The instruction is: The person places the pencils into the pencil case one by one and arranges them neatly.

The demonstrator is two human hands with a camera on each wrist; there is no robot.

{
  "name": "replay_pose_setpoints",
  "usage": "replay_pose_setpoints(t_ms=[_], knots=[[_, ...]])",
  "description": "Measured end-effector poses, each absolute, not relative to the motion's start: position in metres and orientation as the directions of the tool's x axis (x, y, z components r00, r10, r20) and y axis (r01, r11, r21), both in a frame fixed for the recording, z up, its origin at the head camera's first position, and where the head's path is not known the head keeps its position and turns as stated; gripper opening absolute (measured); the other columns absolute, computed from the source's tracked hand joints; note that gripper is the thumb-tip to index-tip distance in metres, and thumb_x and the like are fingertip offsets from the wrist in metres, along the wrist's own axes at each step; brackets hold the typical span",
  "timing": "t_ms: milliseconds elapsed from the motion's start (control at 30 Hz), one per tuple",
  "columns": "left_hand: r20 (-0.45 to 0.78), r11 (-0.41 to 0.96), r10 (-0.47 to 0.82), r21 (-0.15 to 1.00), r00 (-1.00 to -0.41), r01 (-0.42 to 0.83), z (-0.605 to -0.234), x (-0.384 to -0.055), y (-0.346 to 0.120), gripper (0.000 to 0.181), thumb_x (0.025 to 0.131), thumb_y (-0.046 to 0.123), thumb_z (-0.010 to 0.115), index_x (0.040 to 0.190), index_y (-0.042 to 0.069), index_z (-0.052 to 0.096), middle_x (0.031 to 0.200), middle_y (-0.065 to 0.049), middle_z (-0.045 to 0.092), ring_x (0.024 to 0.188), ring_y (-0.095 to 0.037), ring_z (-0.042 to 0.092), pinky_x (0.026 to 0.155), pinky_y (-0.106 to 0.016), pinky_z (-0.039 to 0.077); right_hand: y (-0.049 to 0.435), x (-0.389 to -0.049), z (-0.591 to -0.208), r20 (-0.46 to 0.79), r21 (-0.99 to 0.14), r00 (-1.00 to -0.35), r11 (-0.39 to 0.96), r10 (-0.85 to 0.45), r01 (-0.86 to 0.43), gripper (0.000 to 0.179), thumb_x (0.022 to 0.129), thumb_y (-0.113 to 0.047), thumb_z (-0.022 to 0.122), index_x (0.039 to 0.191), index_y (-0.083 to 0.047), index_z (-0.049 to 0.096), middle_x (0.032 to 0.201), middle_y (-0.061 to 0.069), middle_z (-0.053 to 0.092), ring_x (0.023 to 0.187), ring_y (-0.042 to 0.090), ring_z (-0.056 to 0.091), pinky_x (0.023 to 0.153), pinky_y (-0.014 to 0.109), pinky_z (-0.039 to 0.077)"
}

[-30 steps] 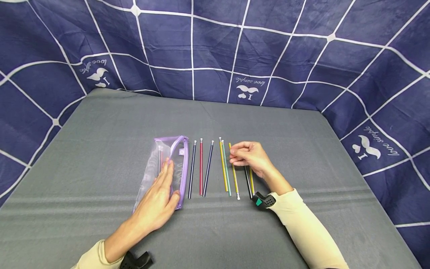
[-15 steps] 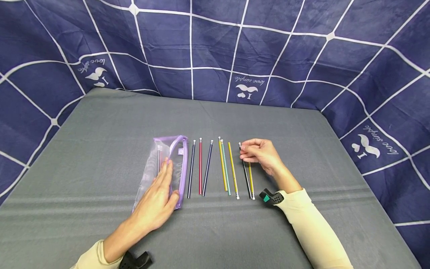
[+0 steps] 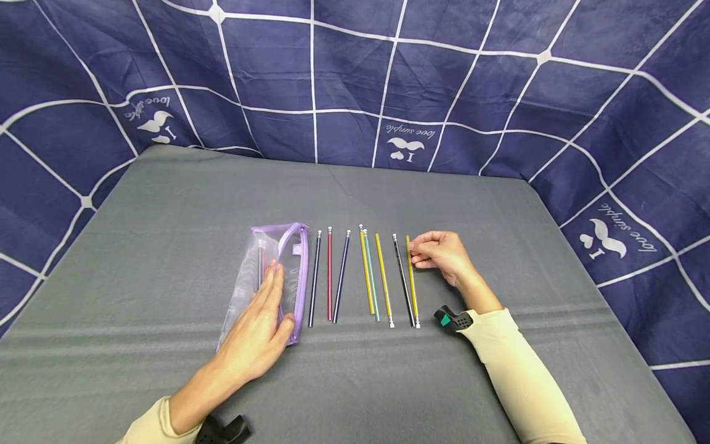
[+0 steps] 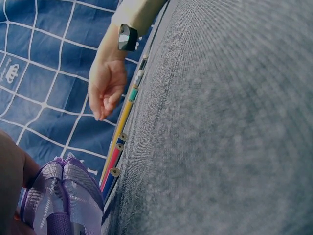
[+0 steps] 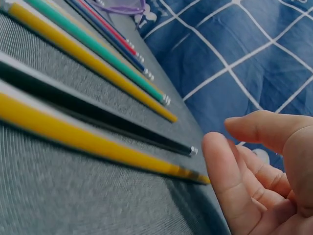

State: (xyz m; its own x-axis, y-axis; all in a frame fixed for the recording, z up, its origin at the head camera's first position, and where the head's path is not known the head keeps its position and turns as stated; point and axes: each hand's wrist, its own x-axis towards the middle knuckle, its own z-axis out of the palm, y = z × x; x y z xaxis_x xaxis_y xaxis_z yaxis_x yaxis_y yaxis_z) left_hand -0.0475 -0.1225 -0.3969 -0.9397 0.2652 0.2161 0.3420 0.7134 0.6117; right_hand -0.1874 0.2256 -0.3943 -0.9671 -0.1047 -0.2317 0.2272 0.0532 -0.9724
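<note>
Right hand (image 3: 444, 256), fingers apart, by yellow pencil (image 3: 413, 283): likely light, stiff; pinch its middle. Left hand (image 3: 256, 333): fingers straight on bag (image 3: 302, 265).

Perhaps a curtained-off nook: blue gridded drapes (image 3: 355, 74)

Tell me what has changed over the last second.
The right hand has moved rightward, from the far end of the middle yellow pencil, past the black pencil, to the far end of the rightmost yellow pencil. The left hand stays on the purple-trimmed mesh pencil case; those three pencils lie as before.
</note>
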Motion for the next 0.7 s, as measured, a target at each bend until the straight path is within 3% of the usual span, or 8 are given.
replay_pose_setpoints(t_ms=[167,700], knots=[[0.222,0.712,0.267,0.611,-0.938,0.347,-0.3970,-0.0476,-0.1221,0.078,0.089,0.005,0.058,0.152,-0.011,0.017,0.161,-0.024,0.012,0.147,-0.036,0.018,0.114,-0.058,0.024,0.2294,-0.1882,-0.3979,-0.281,-0.955,-0.954,0.123,-0.104,0.268,0.005,0.085,0.005,0.066,0.090,0.006,0.066,0.073,0.006,0.071,0.057,0.010,0.067,0.056,0.023,0.057],[0.226,0.705,0.266,0.617,-0.937,0.349,-0.3981,-0.0473,-0.1230,0.078,0.088,0.004,0.058,0.152,-0.011,0.017,0.161,-0.025,0.013,0.147,-0.037,0.018,0.113,-0.060,0.024,0.2281,-0.1878,-0.3968,-0.379,-0.896,-0.923,0.274,-0.062,0.349,0.022,0.081,0.001,0.076,0.096,0.010,0.063,0.065,0.004,0.069,0.054,0.008,0.065,0.055,0.023,0.057]])
